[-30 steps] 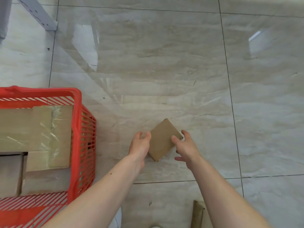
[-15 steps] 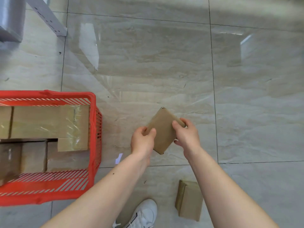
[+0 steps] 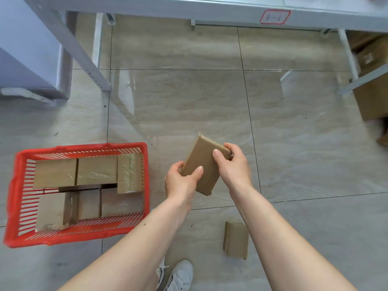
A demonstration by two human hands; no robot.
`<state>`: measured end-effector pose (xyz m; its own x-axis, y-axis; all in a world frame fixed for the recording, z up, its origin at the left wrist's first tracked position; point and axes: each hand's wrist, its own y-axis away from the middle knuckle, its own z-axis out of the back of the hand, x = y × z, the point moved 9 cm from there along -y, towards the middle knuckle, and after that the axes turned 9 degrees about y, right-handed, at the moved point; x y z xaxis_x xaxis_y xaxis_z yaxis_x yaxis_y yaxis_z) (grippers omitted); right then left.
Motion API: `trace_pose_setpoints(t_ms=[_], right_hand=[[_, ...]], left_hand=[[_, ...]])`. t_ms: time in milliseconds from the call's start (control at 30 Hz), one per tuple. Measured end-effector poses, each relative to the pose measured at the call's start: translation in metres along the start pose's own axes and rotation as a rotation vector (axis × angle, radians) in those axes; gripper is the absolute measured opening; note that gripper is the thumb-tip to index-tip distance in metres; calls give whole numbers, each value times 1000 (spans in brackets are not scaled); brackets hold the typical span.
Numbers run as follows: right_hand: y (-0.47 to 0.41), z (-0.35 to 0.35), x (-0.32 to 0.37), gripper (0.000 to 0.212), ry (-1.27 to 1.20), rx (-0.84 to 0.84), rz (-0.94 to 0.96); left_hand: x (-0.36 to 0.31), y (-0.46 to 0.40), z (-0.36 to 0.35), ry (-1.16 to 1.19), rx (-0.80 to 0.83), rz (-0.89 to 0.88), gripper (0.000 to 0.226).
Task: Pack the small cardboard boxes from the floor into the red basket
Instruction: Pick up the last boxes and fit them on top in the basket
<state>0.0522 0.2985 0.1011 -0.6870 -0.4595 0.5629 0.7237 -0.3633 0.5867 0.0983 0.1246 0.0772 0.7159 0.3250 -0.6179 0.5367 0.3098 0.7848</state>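
A small flat cardboard box (image 3: 203,164) is held tilted in the air above the floor. My left hand (image 3: 180,181) grips its lower left edge and my right hand (image 3: 233,164) grips its upper right side. The red basket (image 3: 12,198) stands on the floor to the left, apart from my hands, with several taped cardboard boxes (image 3: 96,173) packed inside. Another small cardboard box (image 3: 236,240) lies on the floor between my forearms, near my feet.
A grey metal shelf frame (image 3: 92,66) with legs stands at the back and left. Larger cardboard cartons (image 3: 373,97) sit at the right edge under the shelf. My white shoe (image 3: 180,276) shows at the bottom. The floor is glossy beige tile.
Both hands have lifted the box off the floor and raised it. The view has pulled back, so the whole basket, the shelf and the second box on the floor now show.
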Motion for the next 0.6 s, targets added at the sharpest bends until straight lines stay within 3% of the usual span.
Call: trace_pose_setpoints(t_ms=[233, 600], right_hand=[[51, -27, 14, 45, 60, 52, 85], [133, -133, 19, 56, 183, 187, 158]], left_hand=[[10, 29, 54, 60, -37, 7, 55], [47, 35, 192, 213, -149, 73, 49]])
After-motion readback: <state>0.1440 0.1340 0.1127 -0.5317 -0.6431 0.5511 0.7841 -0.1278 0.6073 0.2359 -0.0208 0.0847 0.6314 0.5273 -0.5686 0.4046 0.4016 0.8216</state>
